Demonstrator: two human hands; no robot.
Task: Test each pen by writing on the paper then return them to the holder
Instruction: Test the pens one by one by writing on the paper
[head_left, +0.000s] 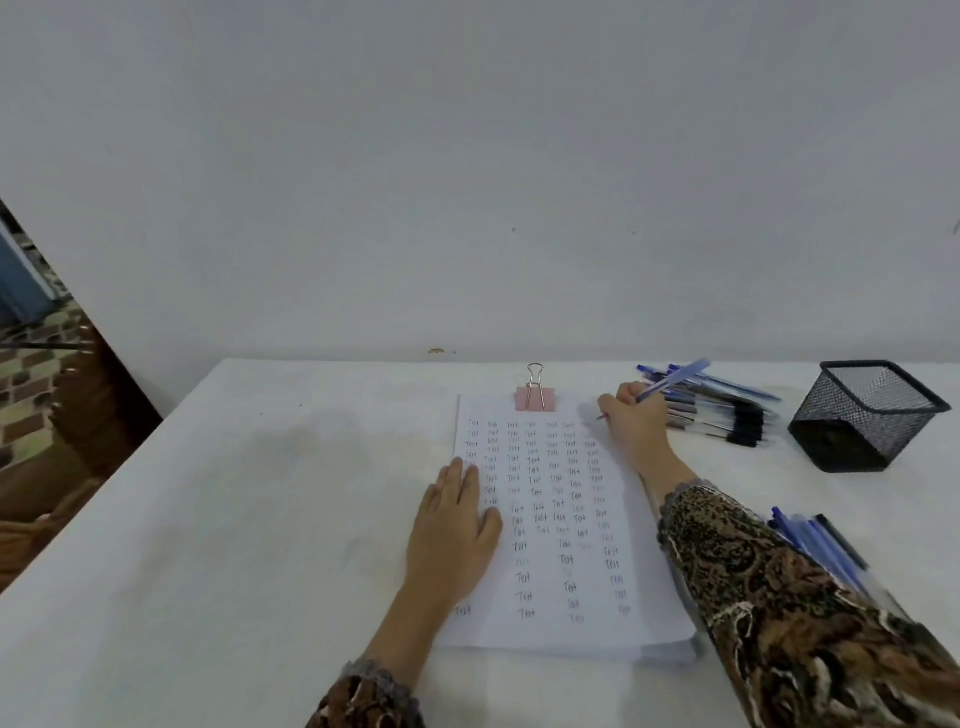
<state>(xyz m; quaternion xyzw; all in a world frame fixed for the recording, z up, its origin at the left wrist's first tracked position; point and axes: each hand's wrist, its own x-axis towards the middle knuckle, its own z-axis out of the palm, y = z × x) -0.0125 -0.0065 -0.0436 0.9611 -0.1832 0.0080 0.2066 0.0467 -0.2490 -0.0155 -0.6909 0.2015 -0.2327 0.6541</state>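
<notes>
a pen (671, 384) is gripped by the right hand (638, 422), tip at the top right of the paper (589, 525); the paper is pressed by the flat left hand (453, 525); many marks are written; the holder (852, 415) is judged empty.

Soft, even, dim light; faint shadows, slight blur, wide-angle edge warping.

The surface (234, 519) is showing white. The paper (553, 636) is showing white with rows of dark handwriting. The clip (535, 399) is showing pink. The pen (675, 379) is showing blue. The holder (867, 415) is showing black mesh. The sleeves (779, 597) are showing brown-and-black paisley.
</notes>
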